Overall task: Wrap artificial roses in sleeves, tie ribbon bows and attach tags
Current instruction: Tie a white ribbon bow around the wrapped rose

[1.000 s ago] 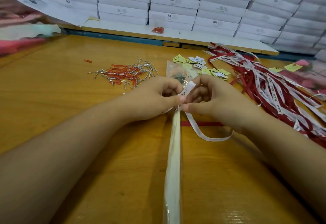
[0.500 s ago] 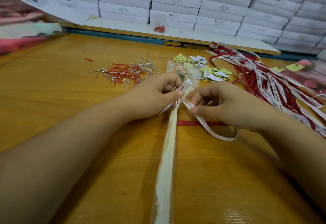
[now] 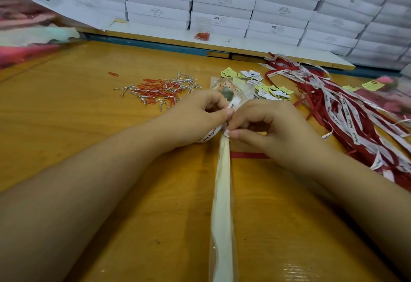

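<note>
A sleeved artificial rose lies lengthwise on the wooden table, its cream stem wrap [image 3: 222, 192] running toward me and its head [image 3: 226, 89] in clear film beyond my fingers. My left hand [image 3: 195, 119] pinches a white printed ribbon [image 3: 210, 135] against the neck of the sleeve. My right hand [image 3: 260, 126] pinches the same ribbon from the other side, thumbs almost touching. A red ribbon [image 3: 246, 155] lies flat under the stem.
Red paper clips and silver twist ties [image 3: 160, 91] lie to the left. Yellow and white tags [image 3: 266, 86] sit behind the hands. A heap of red and white ribbons [image 3: 347, 112] fills the right. White boxes [image 3: 222, 3] are stacked at the back.
The loose white ribbon loop that hung to the right has been pulled in. My right hand moved closer to the left at the sleeve neck.
</note>
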{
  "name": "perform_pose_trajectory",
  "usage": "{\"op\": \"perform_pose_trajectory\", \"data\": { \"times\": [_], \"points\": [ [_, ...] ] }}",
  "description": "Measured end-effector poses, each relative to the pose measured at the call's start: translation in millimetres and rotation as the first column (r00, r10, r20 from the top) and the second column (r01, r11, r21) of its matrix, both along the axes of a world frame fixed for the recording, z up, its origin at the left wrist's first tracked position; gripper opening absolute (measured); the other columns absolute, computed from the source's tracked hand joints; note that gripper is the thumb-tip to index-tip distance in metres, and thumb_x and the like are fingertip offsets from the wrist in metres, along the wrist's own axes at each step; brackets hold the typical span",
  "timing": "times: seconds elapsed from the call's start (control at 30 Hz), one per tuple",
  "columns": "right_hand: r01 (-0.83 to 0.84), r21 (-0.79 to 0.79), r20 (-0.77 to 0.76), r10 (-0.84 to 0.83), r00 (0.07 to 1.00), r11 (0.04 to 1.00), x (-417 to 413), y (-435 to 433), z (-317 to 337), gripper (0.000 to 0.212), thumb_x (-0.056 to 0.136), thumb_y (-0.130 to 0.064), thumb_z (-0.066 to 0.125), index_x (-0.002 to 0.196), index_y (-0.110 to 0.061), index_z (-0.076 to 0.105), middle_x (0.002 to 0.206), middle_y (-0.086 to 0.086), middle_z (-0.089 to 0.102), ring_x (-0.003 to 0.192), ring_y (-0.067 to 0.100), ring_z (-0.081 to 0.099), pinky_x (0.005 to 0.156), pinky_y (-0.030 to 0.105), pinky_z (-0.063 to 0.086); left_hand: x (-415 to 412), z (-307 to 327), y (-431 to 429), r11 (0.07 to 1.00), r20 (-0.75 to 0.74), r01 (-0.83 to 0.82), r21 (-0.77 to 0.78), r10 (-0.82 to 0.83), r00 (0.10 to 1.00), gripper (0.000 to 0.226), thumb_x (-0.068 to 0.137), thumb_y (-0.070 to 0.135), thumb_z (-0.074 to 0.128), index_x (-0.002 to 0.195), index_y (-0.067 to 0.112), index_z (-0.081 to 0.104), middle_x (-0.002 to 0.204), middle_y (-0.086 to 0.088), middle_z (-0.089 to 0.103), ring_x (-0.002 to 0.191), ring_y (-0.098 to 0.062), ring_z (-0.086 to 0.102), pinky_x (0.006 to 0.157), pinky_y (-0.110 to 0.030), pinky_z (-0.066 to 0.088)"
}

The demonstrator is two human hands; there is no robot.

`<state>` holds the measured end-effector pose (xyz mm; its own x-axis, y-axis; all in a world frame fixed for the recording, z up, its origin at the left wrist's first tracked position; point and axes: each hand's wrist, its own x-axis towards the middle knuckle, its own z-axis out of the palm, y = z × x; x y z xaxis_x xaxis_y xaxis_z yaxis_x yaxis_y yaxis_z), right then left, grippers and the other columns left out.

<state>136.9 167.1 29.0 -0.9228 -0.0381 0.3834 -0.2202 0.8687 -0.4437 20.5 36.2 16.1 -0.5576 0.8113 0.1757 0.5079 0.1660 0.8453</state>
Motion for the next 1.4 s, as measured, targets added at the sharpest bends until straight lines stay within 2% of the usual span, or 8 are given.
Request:
{"op": "perform_pose_trajectory", "data": {
  "times": [0.13,0.37,0.63,0.77,0.93,1.1,1.27,1.4],
  "points": [
    [0.067,0.078,-0.096,-0.059,0.994,0.995,-2,-3,-6,0.008,0.082,-0.011,0.073,0.090,-0.013,0.073,0.082,-0.005,0.068,0.075,0.008,0.062,0.070,0.025,0.050,-3,-2,0,0.997,0.015,-0.072,0.008,0.071,0.997,0.020,0.092,0.028,0.058,0.084,0.012,0.067,0.073,0.007,0.060,0.055,0.005,0.050,0.056,-0.016,0.039],
    [0.194,-0.186,-0.050,-0.206,0.977,0.963,-8,-9,-4,0.050,0.076,-0.011,0.079,0.090,-0.033,0.036,0.070,-0.011,0.070,0.065,0.000,0.065,0.065,0.015,0.052,-2,1,1,0.995,0.060,-0.095,-0.005,0.095,0.994,0.020,0.090,0.030,0.063,0.079,0.015,0.069,0.045,0.023,0.053,0.042,0.010,0.049,0.050,-0.018,0.035],
    [0.306,-0.210,0.047,-0.303,0.952,0.929,-13,-11,-5,0.062,0.071,-0.016,0.083,0.110,-0.028,0.037,0.068,-0.011,0.069,0.057,0.002,0.064,0.057,0.018,0.053,2,2,2,0.993,0.026,-0.114,-0.038,0.115,0.993,0.021,0.089,0.033,0.063,0.071,0.023,0.070,0.086,0.009,0.069,0.084,0.003,0.060,0.062,-0.011,0.036],
    [0.337,-0.282,0.053,-0.336,0.940,0.898,-12,-11,-8,0.068,0.068,-0.016,0.084,0.113,-0.030,0.036,0.072,-0.007,0.068,0.056,0.005,0.065,0.053,0.015,0.051,4,1,2,0.995,0.043,-0.098,-0.028,0.099,0.994,0.024,0.089,0.032,0.064,0.067,0.025,0.070,0.078,0.013,0.069,0.076,0.011,0.058,0.062,-0.013,0.035],
    [0.389,-0.277,0.125,-0.368,0.921,0.879,-14,-10,-8,0.068,0.069,-0.021,0.083,0.119,-0.031,0.037,0.085,-0.009,0.062,0.068,0.006,0.066,0.058,0.017,0.052,6,2,2,0.998,0.083,-0.055,-0.021,0.057,0.995,0.023,0.090,0.030,0.063,0.069,0.022,0.068,0.044,0.021,0.055,0.041,0.010,0.049,0.045,-0.013,0.037],
    [0.370,-0.383,0.199,-0.316,0.928,0.846,-15,-7,-8,0.057,0.074,-0.014,0.078,0.118,-0.027,0.045,0.067,-0.008,0.064,0.061,0.000,0.062,0.052,0.007,0.045,6,3,4,0.999,0.095,-0.038,-0.026,0.040,0.995,0.019,0.090,0.029,0.062,0.075,0.021,0.069,0.042,0.020,0.052,0.040,0.008,0.048,0.041,-0.005,0.034],
    [0.347,-0.550,0.286,-0.219,0.933,0.760,-14,-5,-8,0.053,0.076,-0.006,0.077,0.119,-0.021,0.051,0.076,0.001,0.070,0.064,0.007,0.069,0.052,0.010,0.048,0,5,1,0.998,0.158,0.023,-0.063,-0.013,0.987,0.019,0.091,0.027,0.061,0.083,0.012,0.070,0.041,0.014,0.046,0.036,-0.002,0.040,0.038,-0.013,0.033],
    [0.363,-0.519,0.278,-0.249,0.928,0.774,-15,-5,-10,0.045,0.075,-0.007,0.076,0.111,-0.021,0.053,0.067,-0.005,0.065,0.057,0.001,0.063,0.049,0.012,0.047,0,3,0,0.999,0.187,0.030,-0.036,-0.022,0.982,0.018,0.090,0.027,0.063,0.079,0.015,0.071,0.045,0.008,0.049,0.039,-0.002,0.041,0.040,-0.013,0.036]
  ]
}}
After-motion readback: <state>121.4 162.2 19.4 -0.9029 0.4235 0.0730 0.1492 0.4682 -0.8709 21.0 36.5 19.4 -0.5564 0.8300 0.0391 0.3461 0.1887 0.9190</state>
